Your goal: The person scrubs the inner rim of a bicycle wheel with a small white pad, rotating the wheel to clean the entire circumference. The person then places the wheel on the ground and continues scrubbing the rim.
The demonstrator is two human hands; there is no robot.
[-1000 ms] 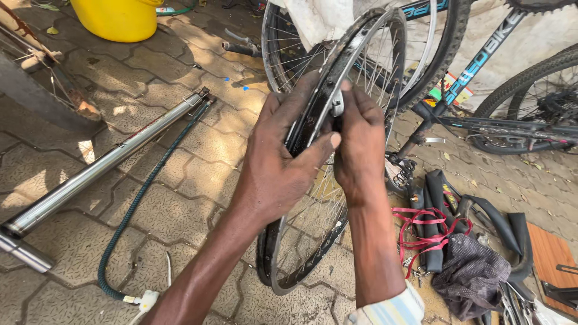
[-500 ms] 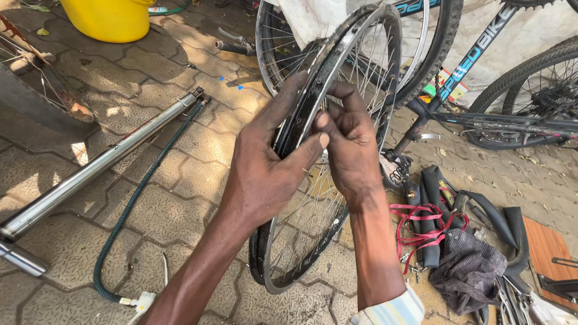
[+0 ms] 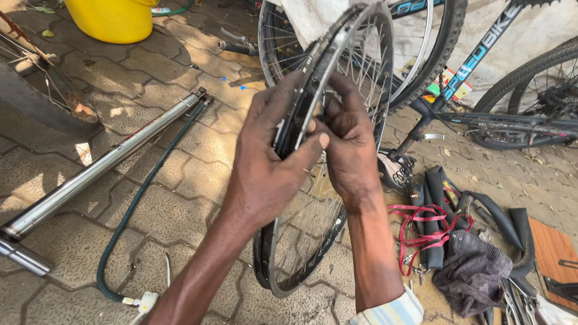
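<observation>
I am holding the bicycle wheel (image 3: 313, 198) upright, low edge close to the paving, so its rim faces me. My left hand (image 3: 265, 162) is clamping the rim while my right hand (image 3: 349, 150) is pinching it opposite. Left of them, a floor pump (image 3: 102, 165) is lying flat.

Shiny metal wheel rim (image 3: 355, 36), matt black rubber tyre (image 3: 301, 102), glossy yellow plastic bucket (image 3: 114, 18), rough paving (image 3: 180, 174)

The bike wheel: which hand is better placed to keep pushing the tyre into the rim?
Probably the right hand: its fingertips sit on the rim edge of the wheel, while the left hand wraps round it, steadying.
</observation>
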